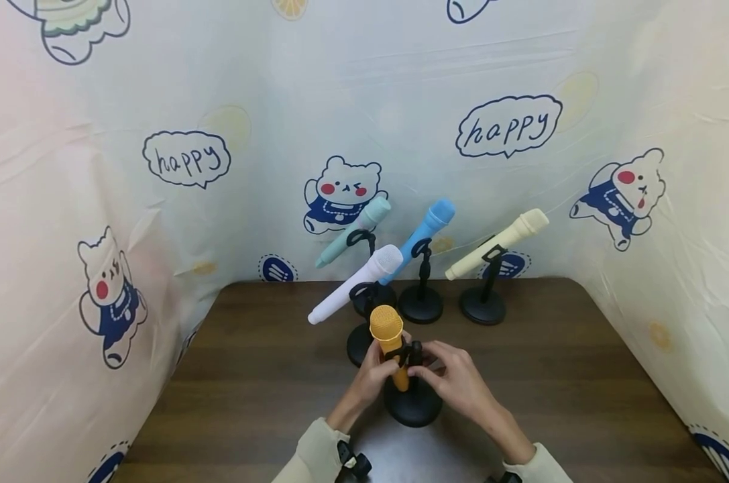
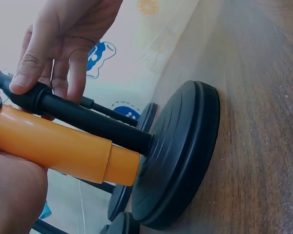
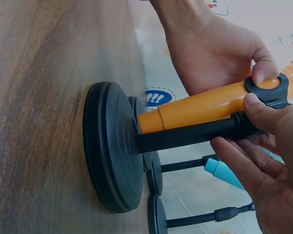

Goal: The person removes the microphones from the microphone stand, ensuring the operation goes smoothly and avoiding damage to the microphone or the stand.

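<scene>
An orange microphone (image 1: 386,325) stands steeply tilted, head up, in the clip (image 3: 278,95) of a black desk stand (image 1: 414,410). My left hand (image 1: 370,378) grips the microphone's body from the left, with the thumb beside the clip in the right wrist view. On the other side, my right hand (image 1: 461,382) pinches the collar at the top of the stand's pole (image 2: 100,119) between thumb and fingers. The microphone's tail end (image 2: 122,165) hangs alongside the pole, close over the round base (image 2: 178,161). The base sits flat on the table.
Behind, a lavender microphone (image 1: 355,285), a teal microphone (image 1: 353,233), a blue microphone (image 1: 421,231) and a cream microphone (image 1: 497,245) lean in black stands. The brown table (image 1: 249,376) ends at a printed cloth backdrop (image 1: 400,87), which also rises along both sides.
</scene>
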The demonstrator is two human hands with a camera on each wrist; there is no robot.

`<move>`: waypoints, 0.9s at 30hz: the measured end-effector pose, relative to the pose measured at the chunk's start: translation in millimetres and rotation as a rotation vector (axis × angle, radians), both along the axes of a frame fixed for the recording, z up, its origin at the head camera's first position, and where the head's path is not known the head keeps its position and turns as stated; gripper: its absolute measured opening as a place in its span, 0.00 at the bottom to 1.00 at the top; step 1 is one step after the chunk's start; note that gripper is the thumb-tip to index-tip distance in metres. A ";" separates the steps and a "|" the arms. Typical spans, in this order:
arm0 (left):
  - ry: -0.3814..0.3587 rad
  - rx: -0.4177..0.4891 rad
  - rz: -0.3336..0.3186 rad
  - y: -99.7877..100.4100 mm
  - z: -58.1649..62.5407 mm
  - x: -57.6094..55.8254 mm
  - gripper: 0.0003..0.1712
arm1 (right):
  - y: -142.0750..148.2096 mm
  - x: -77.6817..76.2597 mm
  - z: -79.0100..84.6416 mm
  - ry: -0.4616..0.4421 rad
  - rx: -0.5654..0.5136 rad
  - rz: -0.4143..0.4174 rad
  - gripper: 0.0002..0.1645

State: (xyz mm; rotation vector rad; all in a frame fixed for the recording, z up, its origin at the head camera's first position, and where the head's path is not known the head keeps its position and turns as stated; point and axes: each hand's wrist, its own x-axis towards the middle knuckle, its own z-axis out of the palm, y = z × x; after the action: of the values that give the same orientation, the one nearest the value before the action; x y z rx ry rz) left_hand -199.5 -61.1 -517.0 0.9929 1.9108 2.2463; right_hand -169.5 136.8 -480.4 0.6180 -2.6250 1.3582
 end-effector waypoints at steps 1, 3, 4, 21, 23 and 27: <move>-0.002 0.000 -0.001 -0.2 0.2 0.3 0.29 | -0.2 0.0 -0.3 0.000 -0.003 0.001 0.17; -0.005 -0.001 -0.003 -0.7 0.8 0.7 0.30 | -0.4 -0.1 -0.9 0.003 -0.007 -0.002 0.17; -0.007 -0.002 -0.003 -0.9 1.2 1.0 0.31 | -0.6 -0.3 -1.2 0.005 -0.009 -0.004 0.17; -0.007 -0.192 0.019 -19.4 28.9 7.4 0.36 | -3.7 -1.2 -4.3 -0.002 -0.068 -0.022 0.16; 0.000 -0.222 0.065 -21.9 35.0 7.3 0.36 | -3.8 -1.3 -4.3 0.007 -0.072 -0.021 0.16; -0.022 -0.252 0.144 -26.9 46.4 8.8 0.39 | -4.0 -0.6 -4.7 0.017 -0.079 -0.014 0.15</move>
State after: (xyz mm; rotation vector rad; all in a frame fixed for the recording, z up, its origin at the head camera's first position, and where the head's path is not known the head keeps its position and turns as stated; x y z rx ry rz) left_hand -190.7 -88.0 -470.6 0.8172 2.2505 2.0027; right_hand -170.1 132.7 -485.1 0.5973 -2.5432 1.4386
